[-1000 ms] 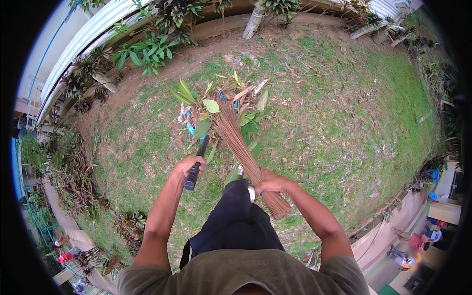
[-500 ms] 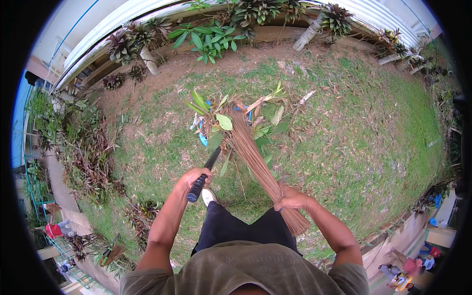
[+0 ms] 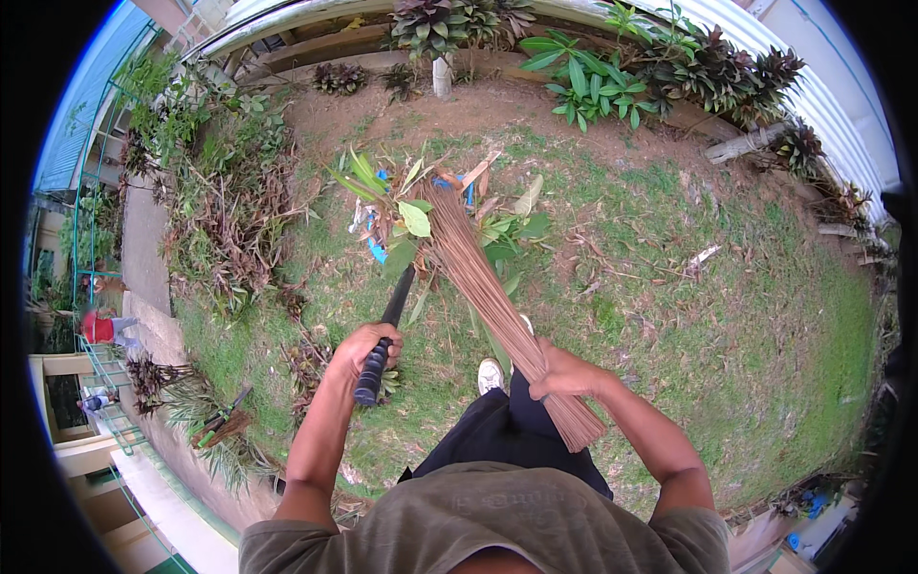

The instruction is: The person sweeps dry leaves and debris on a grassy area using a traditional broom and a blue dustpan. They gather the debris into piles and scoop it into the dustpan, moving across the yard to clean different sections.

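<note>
My left hand (image 3: 370,350) is closed around the black handle (image 3: 398,298) of what looks like a dustpan. Its blue pan (image 3: 377,251) shows only at the edges. Leaves, twigs and dry litter (image 3: 382,206) are heaped on it and hide the rest. A brown stick broom (image 3: 483,297) slants across my front, and my right hand (image 3: 564,371) grips its bound lower end. The broom's far bristle ends press onto the leaf heap, beside a large pale green leaf (image 3: 414,219). Both tools are held out ahead of me, over the grass.
Patchy grass (image 3: 688,354) with dry leaves lies all round. A long pile of cut plants (image 3: 229,220) borders the concrete path (image 3: 146,239) at left. Shrubs (image 3: 588,81) line the far wall. Another broom (image 3: 222,421) lies at lower left, and a person in red (image 3: 98,327) is beyond the path.
My view has turned to the left, so the far shrubs and the cut-plant pile sit further right. My feet have stepped. Both hands keep their hold, with leaves still heaped between the tools.
</note>
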Demonstrator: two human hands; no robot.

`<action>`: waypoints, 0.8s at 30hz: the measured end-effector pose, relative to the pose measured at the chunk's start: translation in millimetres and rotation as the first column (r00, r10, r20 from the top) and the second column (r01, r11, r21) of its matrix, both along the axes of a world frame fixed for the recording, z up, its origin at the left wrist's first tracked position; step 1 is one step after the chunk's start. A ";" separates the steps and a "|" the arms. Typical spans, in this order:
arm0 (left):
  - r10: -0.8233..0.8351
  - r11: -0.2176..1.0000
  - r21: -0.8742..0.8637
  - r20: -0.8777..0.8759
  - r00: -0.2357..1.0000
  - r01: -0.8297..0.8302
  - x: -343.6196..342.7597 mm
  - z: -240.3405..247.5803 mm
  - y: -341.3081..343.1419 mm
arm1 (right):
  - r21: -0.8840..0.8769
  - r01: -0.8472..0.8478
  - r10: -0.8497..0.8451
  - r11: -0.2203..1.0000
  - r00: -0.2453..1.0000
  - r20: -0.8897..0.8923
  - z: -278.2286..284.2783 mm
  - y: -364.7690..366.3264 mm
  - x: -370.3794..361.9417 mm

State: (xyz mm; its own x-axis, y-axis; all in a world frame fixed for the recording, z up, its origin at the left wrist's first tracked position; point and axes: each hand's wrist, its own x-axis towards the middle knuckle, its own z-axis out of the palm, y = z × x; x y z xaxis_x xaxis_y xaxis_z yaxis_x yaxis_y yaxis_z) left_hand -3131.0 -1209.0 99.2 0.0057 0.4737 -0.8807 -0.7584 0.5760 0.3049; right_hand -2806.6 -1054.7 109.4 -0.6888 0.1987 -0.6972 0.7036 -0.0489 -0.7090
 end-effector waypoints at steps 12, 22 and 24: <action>0.447 0.892 -0.008 -0.126 0.885 -0.452 -217.5 38.9 -37.6 | 0.049 -0.381 0.384 0.923 0.915 -0.121 18.5 65.3 -309.5; 0.618 0.754 0.027 -0.369 0.694 -0.656 -468.9 111.6 -169.3 | 0.134 -0.517 0.524 0.846 0.756 -0.392 27.1 -16.2 -632.1; 0.511 0.793 -0.029 -0.512 0.690 -0.609 -525.2 123.0 -190.6 | 0.007 -0.493 0.447 0.870 0.784 -0.431 19.6 -40.6 -696.8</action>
State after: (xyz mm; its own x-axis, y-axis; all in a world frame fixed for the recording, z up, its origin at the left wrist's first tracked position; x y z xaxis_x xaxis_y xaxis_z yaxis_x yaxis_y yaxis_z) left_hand -3656.1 -1399.6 222.2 -0.6288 0.0863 -0.7727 -0.7550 0.1699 0.6333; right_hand -3503.4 -1095.3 129.1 -0.9014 -0.2796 -0.3307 0.3072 0.1253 -0.9434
